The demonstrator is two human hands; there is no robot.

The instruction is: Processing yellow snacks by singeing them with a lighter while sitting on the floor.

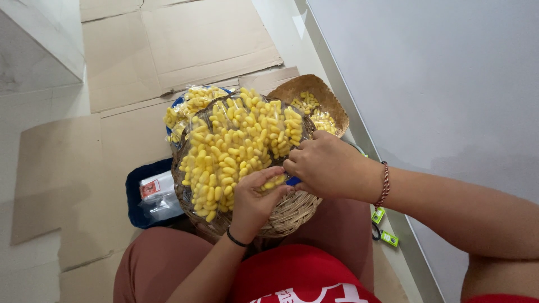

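A clear plastic bag [236,146] full of small yellow oval pieces lies on a woven wicker basket [289,216] that rests on my lap. My left hand [255,199] grips the bag's near end, fingers curled over it. My right hand [323,165] pinches the same end from the right, with something blue [292,181] showing under its fingers. Both hands meet at the bag's mouth, over the basket's near rim.
A second bag of yellow pieces [191,106] lies beyond the basket. A shallow woven tray [306,90] with more yellow pieces sits by the wall. A blue container [135,196] with packets stands left of my knee. Flattened cardboard [168,50] covers the floor. Small green-and-yellow items [384,227] lie at the right.
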